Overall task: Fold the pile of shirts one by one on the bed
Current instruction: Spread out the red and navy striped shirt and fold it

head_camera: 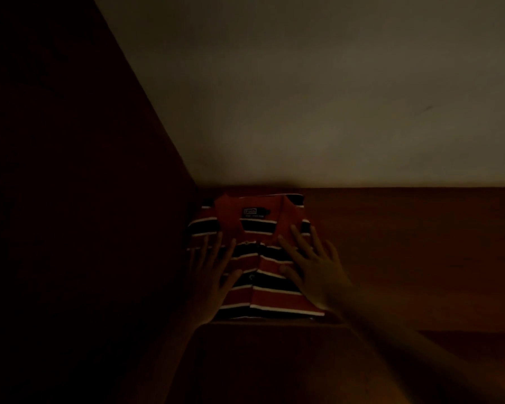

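Flat on the striped shirt [270, 295], left hand [213, 272] at 9 o'clock, right hand [312, 266] at 3, neither gripped; dragging them off might have reopened the folds.

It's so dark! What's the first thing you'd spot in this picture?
The striped shirt jumps out: red with black and white bands, folded into a neat block low in the middle, its collar towards the pale wall. Both hands lie flat on it with fingers spread, the left hand on its left side and the right hand on its right. Everything else is dim.
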A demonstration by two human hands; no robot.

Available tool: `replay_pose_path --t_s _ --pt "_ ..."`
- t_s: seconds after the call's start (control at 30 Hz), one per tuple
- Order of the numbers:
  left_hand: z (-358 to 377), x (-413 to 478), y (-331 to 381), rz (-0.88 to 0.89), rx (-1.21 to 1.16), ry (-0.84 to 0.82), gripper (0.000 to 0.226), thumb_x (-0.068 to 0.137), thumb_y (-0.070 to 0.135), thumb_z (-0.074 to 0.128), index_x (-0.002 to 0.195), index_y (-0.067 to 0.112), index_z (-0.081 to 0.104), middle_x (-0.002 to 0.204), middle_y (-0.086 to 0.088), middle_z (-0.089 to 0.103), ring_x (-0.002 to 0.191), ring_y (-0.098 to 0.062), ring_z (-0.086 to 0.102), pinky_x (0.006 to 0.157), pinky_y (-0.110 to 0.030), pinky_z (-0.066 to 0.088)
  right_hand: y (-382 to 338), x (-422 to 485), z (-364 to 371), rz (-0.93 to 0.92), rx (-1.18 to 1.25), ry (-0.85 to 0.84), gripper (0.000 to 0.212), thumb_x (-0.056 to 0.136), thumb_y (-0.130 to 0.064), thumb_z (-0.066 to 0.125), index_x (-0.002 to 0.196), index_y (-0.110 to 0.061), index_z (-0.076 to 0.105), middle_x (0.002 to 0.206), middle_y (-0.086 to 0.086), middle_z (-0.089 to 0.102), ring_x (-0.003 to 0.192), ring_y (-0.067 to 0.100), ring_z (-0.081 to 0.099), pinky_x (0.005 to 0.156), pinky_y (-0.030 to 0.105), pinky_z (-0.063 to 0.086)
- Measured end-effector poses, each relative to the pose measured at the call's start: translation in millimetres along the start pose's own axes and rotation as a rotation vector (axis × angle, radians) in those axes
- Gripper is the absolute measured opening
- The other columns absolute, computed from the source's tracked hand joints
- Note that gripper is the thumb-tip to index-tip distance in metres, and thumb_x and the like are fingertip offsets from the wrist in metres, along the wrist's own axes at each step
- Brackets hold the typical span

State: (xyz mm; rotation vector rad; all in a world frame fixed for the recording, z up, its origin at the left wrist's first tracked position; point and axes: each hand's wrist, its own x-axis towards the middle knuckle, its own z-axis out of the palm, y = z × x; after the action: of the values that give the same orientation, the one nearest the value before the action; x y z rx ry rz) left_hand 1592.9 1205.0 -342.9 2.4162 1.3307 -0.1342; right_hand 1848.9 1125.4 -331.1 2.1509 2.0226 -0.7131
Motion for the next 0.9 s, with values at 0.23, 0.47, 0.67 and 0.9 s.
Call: replay_pose_path --t_s 0.23,0.47,0.67,0.9 --pt "-90.3 3.0 47.6 -0.250 -0.615 -0.151 0.039 0.101 0.032 0.056 0.133 0.012 0.061 0.134 -0.004 0.059 0.127 -0.023 0.054 0.103 -0.032 0.042 -13.4 -34.9 -79.0 0.137 0.342 -0.093 0.043 0.103 -0.049 0.036 0.140 -0.032 0.052 0.135 0.001 0.060 0.113 0.022 0.062 0.092 0.040 0.053" --pt "-220.1 -55.0 161.0 -0.044 -0.739 -0.030 0.013 0.099 0.022 0.059 0.109 0.024 0.066 0.099 0.016 0.065 0.084 0.006 0.061 0.067 0.000 0.043 15.6 -175.7 -188.3 0.171 0.785 0.194 0.026 0.100 -0.039 0.051 0.123 -0.033 0.062 0.114 -0.020 0.062 0.094 -0.005 0.060 0.080 0.022 0.052" --pt "-289.3 -115.0 283.3 0.029 -0.739 -0.306 0.016 0.100 0.022 0.056 0.103 0.018 0.071 0.105 0.001 0.072 0.097 -0.012 0.067 0.080 -0.021 0.049 50.2 -364.7 -237.5 0.374 1.002 0.464 0.014 0.098 -0.034 0.058 0.107 -0.036 0.067 0.106 -0.013 0.069 0.095 0.006 0.068 0.084 0.037 0.058" --pt "-332.0 -163.3 459.3 0.314 -0.578 -0.410 0.017 0.100 0.040 0.053 0.101 0.031 0.067 0.095 0.010 0.070 0.084 -0.006 0.066 0.068 -0.017 0.046 84.9 -575.3 -269.3 0.645 1.102 0.725 0.016 0.096 -0.042 0.055 0.107 -0.044 0.066 0.103 -0.013 0.071 0.088 0.005 0.069 0.076 0.027 0.049"
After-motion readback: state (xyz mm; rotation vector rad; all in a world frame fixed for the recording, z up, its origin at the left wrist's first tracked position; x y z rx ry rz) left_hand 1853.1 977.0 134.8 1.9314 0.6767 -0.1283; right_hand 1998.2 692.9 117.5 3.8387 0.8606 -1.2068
